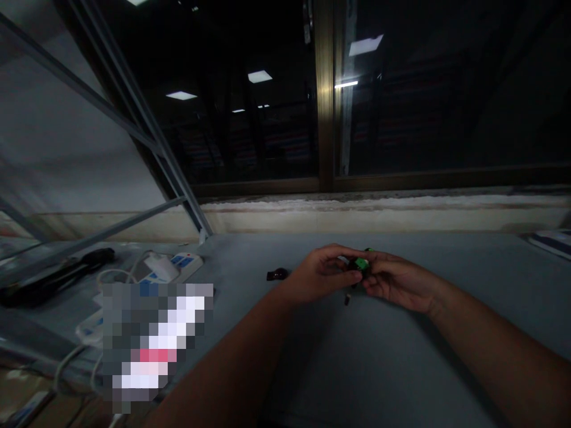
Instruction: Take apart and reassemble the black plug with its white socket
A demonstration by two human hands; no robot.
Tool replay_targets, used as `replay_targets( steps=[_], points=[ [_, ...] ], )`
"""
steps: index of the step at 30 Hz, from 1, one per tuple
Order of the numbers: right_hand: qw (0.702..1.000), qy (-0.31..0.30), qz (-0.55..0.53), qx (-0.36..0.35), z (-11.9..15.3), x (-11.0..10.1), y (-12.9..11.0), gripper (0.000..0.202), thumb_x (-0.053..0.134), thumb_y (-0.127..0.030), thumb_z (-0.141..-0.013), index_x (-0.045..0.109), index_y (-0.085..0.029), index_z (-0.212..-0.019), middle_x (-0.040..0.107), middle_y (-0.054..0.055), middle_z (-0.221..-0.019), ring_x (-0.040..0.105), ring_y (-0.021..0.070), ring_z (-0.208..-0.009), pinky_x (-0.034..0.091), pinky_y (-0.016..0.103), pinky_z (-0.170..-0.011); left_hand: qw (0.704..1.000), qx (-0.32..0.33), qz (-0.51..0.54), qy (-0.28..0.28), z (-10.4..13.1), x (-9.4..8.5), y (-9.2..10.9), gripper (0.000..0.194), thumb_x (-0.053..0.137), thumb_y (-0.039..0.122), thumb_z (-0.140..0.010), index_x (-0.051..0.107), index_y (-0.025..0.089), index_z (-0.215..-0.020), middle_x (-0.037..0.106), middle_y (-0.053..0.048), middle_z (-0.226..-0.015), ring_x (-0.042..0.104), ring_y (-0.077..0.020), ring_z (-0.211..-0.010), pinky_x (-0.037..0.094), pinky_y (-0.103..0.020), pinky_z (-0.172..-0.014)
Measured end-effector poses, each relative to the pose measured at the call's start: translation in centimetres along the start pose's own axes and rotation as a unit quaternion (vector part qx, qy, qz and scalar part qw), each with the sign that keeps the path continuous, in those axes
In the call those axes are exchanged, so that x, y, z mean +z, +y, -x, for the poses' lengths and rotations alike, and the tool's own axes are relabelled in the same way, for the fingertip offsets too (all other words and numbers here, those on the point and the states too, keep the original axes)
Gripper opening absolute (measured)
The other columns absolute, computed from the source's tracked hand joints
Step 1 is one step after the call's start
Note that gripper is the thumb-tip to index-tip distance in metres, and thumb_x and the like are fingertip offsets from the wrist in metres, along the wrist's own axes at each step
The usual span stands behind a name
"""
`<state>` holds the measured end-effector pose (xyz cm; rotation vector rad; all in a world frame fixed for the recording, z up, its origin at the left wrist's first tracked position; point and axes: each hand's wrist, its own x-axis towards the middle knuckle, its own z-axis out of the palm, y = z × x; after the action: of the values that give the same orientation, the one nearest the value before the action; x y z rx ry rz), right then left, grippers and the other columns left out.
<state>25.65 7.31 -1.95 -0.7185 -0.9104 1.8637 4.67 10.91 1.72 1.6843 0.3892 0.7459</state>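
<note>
Both hands meet above the grey table (357, 362), holding a small black device with a green part (361, 263) between them. My left hand (322, 272) grips it from the left, thumb and fingers closed around its side. From the right, my right hand (397, 279) pinches the same device; its fingertips are partly hidden behind it. Just below the hands lies a tiny dark piece (347, 299) on the table. A dark, glossy black part (277, 274) with a rounded end rests left of my left hand. The device's exact kind cannot be made out.
A white power strip (187, 266) with a plugged-in charger (163, 267) and cables lies at the left. Behind it are black cables (57, 276). A pixelated patch covers something at lower left. A grey metal frame (172, 172) rises there; a dark window stands behind.
</note>
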Motion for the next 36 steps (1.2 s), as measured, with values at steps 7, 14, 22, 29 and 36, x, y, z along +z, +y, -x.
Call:
replay_targets(
  steps=[7, 14, 22, 29, 36],
  points=[
    [1.000, 0.007, -0.006, 0.003, -0.3, -0.2, 0.3, 0.026, 0.078, -0.008, -0.079, 0.070, -0.011, -0.103, 0.074, 0.004, -0.085, 0.071, 0.0083, -0.063, 0.060, 0.012, -0.062, 0.999, -0.046, 0.022, 0.015, 0.2, 0.2, 0.0, 0.035, 0.081, 0.039, -0.083, 0.070, 0.015, -0.107, 0.071, -0.003, -0.084, 0.068, -0.0127, -0.072, 0.054, -0.026, -0.069],
    [0.999, 0.038, 0.017, -0.003, -0.6, -0.3, 0.3, 0.025, 0.080, -0.013, -0.077, 0.067, -0.013, -0.098, 0.068, 0.000, -0.080, 0.063, 0.0036, -0.057, 0.057, 0.009, -0.058, 0.996, -0.066, 0.021, 0.050, 0.1, 0.1, -0.4, 0.037, 0.084, 0.041, -0.079, 0.064, 0.015, -0.096, 0.070, -0.004, -0.088, 0.070, -0.0143, -0.071, 0.059, -0.028, -0.066],
    [0.985, 0.114, 0.116, -0.065, -0.7, 0.3, 0.3, 0.027, 0.081, -0.030, -0.078, 0.059, -0.018, -0.087, 0.064, 0.000, -0.078, 0.060, 0.0077, -0.059, 0.050, 0.015, -0.050, 0.986, -0.106, 0.029, 0.125, -0.2, -0.2, -1.1, 0.034, 0.084, 0.032, -0.080, 0.065, 0.016, -0.104, 0.066, -0.001, -0.087, 0.072, -0.0153, -0.072, 0.064, -0.033, -0.068],
    [0.923, 0.140, 0.300, -0.196, -0.8, 0.4, 0.0, 0.026, 0.071, -0.041, -0.086, 0.058, -0.020, -0.089, 0.060, 0.000, -0.078, 0.060, 0.0147, -0.070, 0.052, 0.028, -0.064, 0.970, -0.147, 0.065, 0.183, -0.3, -0.3, -1.1, 0.028, 0.079, 0.025, -0.085, 0.070, 0.012, -0.109, 0.074, -0.008, -0.094, 0.075, -0.0151, -0.073, 0.062, -0.032, -0.077],
    [0.783, 0.088, 0.520, -0.329, 0.1, 1.5, -0.4, 0.018, 0.067, -0.018, -0.088, 0.074, -0.024, -0.104, 0.065, 0.005, -0.098, 0.061, 0.0187, -0.088, 0.048, 0.033, -0.080, 0.961, -0.167, 0.113, 0.189, -0.5, -0.3, -1.4, 0.014, 0.074, 0.019, -0.088, 0.071, 0.012, -0.099, 0.077, -0.008, -0.089, 0.075, -0.0144, -0.071, 0.062, -0.033, -0.079]
  ],
)
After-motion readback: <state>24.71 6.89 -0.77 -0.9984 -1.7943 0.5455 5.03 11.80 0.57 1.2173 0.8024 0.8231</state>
